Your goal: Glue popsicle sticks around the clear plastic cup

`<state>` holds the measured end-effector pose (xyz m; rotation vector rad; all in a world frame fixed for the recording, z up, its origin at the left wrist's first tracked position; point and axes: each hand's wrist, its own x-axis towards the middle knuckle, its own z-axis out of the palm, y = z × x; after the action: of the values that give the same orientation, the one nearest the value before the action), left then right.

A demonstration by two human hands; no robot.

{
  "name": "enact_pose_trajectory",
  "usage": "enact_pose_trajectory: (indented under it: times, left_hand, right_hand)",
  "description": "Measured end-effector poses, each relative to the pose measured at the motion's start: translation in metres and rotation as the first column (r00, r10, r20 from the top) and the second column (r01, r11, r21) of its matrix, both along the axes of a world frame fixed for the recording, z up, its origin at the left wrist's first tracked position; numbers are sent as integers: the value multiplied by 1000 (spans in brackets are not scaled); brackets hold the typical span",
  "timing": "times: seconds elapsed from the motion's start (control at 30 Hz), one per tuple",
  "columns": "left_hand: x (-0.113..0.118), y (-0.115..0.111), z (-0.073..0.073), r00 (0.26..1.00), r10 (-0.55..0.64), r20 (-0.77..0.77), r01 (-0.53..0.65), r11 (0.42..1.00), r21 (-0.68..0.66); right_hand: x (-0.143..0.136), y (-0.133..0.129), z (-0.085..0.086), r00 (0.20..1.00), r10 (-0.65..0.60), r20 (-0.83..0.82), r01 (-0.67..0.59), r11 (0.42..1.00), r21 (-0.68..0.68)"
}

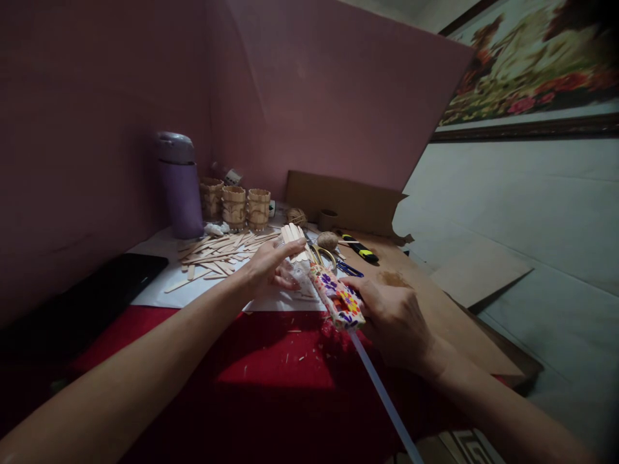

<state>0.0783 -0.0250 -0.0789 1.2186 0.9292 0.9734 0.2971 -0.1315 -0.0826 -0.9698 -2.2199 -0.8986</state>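
My left hand [275,263] is closed around a small piece built from wooden craft sticks [293,236] set side by side. In my right hand [394,312] is a hot glue gun [337,298] with a bright flower pattern, and a long translucent glue stick [382,390] trails from its back end. The gun's front end points toward the craft-stick piece; whether they touch I cannot tell. Below my left hand lies crumpled clear plastic [302,278]. Many loose craft sticks [213,258] are spread on white paper [159,293] to the left.
Behind the sticks stand a purple bottle [180,190] and several craft-stick cups [234,207]. Twine balls [327,241], scissors [325,256] and a yellow-black utility knife [358,247] lie toward the right. Red cloth [271,361] covers the near side, and a dark flat device [130,277] lies left.
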Motion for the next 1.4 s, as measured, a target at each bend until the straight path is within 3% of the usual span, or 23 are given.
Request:
enact_pose_trajectory:
  times: [0.53,0.9,1.4]
  left_hand:
    - [0,-1,-2,1000,4,4,-4,994,106]
    - [0,-3,1,997,-32,68,26,996,84]
    - [0,0,-4,995,-83,49,79,993,84]
  right_hand:
    - [-1,1,-5,1000,-4,7,4,1000,14]
    - [-4,2,-13,999,-28,-18,29,998,64]
    - [-7,2,-14,999,-33,14,33,998,44]
